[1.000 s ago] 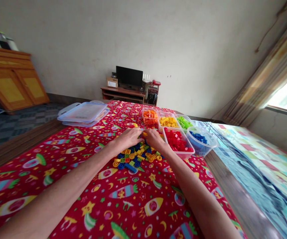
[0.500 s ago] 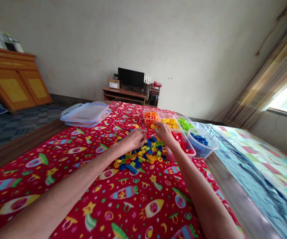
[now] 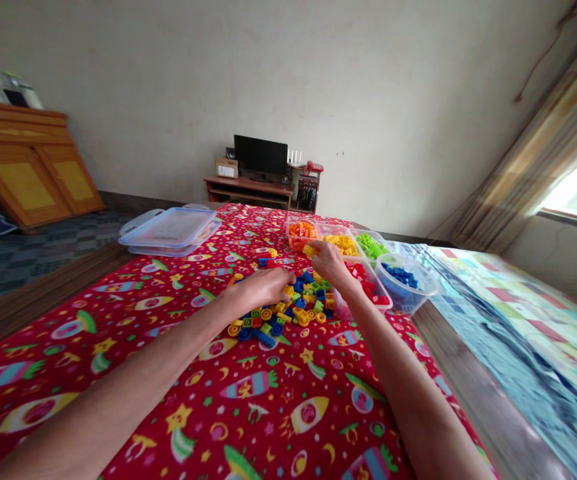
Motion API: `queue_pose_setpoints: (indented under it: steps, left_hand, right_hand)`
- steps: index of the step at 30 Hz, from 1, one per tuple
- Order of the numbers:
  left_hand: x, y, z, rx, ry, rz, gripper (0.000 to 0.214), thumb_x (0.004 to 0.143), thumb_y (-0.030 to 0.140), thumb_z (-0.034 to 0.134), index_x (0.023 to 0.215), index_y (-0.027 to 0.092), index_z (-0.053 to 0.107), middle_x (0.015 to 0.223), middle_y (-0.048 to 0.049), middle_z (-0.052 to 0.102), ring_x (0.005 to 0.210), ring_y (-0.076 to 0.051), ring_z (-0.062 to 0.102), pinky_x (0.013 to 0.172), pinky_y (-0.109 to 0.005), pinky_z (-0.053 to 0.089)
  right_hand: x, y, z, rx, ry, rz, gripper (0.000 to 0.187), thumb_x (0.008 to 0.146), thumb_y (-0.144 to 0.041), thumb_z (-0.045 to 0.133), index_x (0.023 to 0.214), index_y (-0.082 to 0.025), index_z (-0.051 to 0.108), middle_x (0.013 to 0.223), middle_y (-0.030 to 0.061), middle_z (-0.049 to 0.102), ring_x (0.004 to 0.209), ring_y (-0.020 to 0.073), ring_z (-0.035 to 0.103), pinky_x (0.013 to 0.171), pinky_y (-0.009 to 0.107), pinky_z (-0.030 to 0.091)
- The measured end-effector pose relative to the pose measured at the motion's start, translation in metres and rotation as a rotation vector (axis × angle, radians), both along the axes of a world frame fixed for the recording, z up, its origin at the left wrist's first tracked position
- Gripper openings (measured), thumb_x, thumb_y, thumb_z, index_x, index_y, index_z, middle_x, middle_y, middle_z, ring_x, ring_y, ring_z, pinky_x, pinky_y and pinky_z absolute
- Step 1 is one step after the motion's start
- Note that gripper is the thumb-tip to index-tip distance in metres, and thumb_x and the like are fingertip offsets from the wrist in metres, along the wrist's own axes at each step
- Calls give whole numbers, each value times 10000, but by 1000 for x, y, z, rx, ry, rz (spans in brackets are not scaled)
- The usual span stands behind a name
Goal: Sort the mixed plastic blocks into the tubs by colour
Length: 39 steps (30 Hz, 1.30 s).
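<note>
Both hands now work apart, where a second ago they met over the loose heap of mixed bricks (image 3: 302,313) near the middle of the surface (image 3: 248,420). Since then the right hand (image 3: 328,260) has moved away toward the right edge and pinches a yellow brick (image 3: 309,251) between its fingertips. It hangs at the near left corner of the clear box (image 3: 335,228) of yellow bricks, much as it did half a second ago, so that brick is out of the heap but not yet among its own colour. Meanwhile the left hand (image 3: 267,287) stays low over the heap, fingers curled; another yellow piece (image 3: 288,291) shows at their tips, though whether they grip it cannot be told. Plenty of yellow and blue remains in the heap. A red-filled box (image 3: 382,309) and a blue-filled tub (image 3: 408,301) stand along the right edge.
</note>
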<state>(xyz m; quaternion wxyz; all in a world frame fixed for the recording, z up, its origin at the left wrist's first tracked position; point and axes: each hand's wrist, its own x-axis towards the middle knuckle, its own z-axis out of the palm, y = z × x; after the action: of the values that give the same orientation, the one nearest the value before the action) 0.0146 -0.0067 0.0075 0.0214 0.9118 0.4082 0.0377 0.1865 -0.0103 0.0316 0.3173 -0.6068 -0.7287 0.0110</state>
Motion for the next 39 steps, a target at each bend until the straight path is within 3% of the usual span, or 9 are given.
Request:
queue_pose_setpoints:
  steps: [4, 12, 18, 21, 24, 26, 29, 34, 39]
  left_hand:
    - [2, -3, -4, 5, 41, 18, 170, 767, 288, 631, 878, 170, 684, 865, -93, 705, 842, -252, 658, 681, -279, 484]
    - [3, -2, -2, 10, -4, 90, 189, 738, 307, 619, 767, 129, 678, 792, -107, 690, 772, -242, 638, 648, -277, 467]
    - [8, -4, -9, 90, -102, 92, 131, 634, 212, 617, 709, 114, 665, 765, -127, 677, 759, -256, 618, 623, -288, 444]
    - [6, 4, -12, 10, -171, 66, 92, 625, 220, 591, 610, 136, 622, 622, -68, 624, 626, -205, 576, 553, -277, 393]
    - [-3, 19, -8, -110, -270, 117, 193, 651, 313, 579, 531, 163, 555, 489, 9, 503, 509, -143, 487, 482, -254, 315]
    - [-10, 27, -2, -86, -383, 138, 227, 653, 355, 577, 534, 167, 533, 500, 26, 485, 512, -123, 461, 479, -239, 298]
    - [-17, 30, 7, -104, -568, 117, 222, 675, 376, 549, 630, 159, 568, 552, 32, 515, 533, -110, 461, 487, -218, 314]
    - [-15, 22, 9, -309, -768, 131, 305, 689, 450, 550, 755, 156, 590, 554, 37, 546, 491, -117, 498, 465, -215, 362]
    - [-9, 20, 4, -415, -912, 122, 383, 650, 523, 631, 751, 157, 573, 570, 25, 587, 506, -137, 555, 496, -235, 435]
  right_hand:
    - [-2, 0, -1, -15, -32, 8, 460, 690, -34, 424, 1030, -132, 718, 918, 96, 721, 880, 213, 636, 765, 261, 446]
    - [-5, 0, -5, -23, -56, 22, 451, 702, -41, 418, 1030, -131, 713, 935, 104, 724, 869, 203, 639, 754, 250, 440]
    - [-8, -2, -6, -35, -60, 38, 473, 725, -36, 410, 1103, -94, 687, 999, 137, 717, 909, 217, 644, 778, 259, 444]
    - [-8, -3, -5, -37, -57, 38, 463, 725, -41, 411, 1087, -98, 694, 991, 135, 719, 903, 219, 645, 767, 259, 446]
    - [-7, -3, -4, -32, -32, 39, 430, 712, -45, 411, 1002, -111, 722, 929, 120, 723, 864, 216, 643, 751, 260, 448]
    - [-7, -2, -3, -47, 7, 53, 423, 701, -43, 411, 967, -120, 731, 886, 104, 721, 839, 210, 637, 752, 265, 447]
    - [-9, 4, -6, -113, 127, 64, 416, 688, -55, 429, 955, -145, 735, 814, 60, 707, 814, 197, 625, 757, 271, 449]
    - [-19, 12, -15, -272, 523, 152, 312, 674, -94, 438, 819, -153, 708, 594, -18, 585, 598, 138, 562, 624, 247, 466]
    - [-24, 5, -11, -476, 969, 311, 124, 638, -132, 514, 719, -165, 602, 629, -24, 562, 606, 119, 549, 598, 261, 512]
